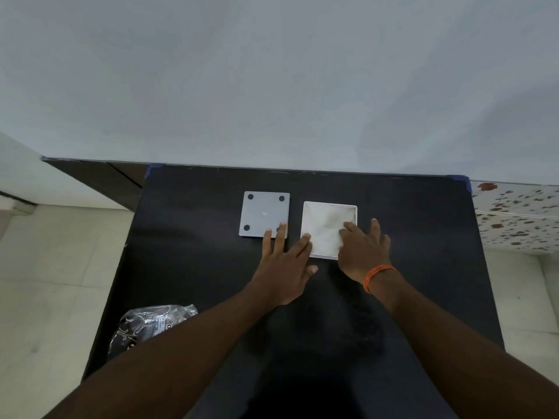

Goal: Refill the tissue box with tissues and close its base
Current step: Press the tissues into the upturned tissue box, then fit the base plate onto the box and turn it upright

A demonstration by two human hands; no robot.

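A white square tissue box (306, 213) lies upside down on the black table (187, 237), its open base facing up and white tissues (322, 226) showing inside. My right hand (364, 252) rests flat on the tissues at the box's near right corner, fingers spread. To the left lies the grey square base lid (261, 213) with round black pads at its corners. My left hand (284, 264) is spread flat between the two, with two fingertips on the lid's near edge and one finger against the box's left side.
A crinkled clear plastic wrapper (148, 325) with dark print lies at the table's near left edge. A pale wall stands right behind the table. Light floor tiles lie to the left, and a flower-patterned surface (517, 213) to the right.
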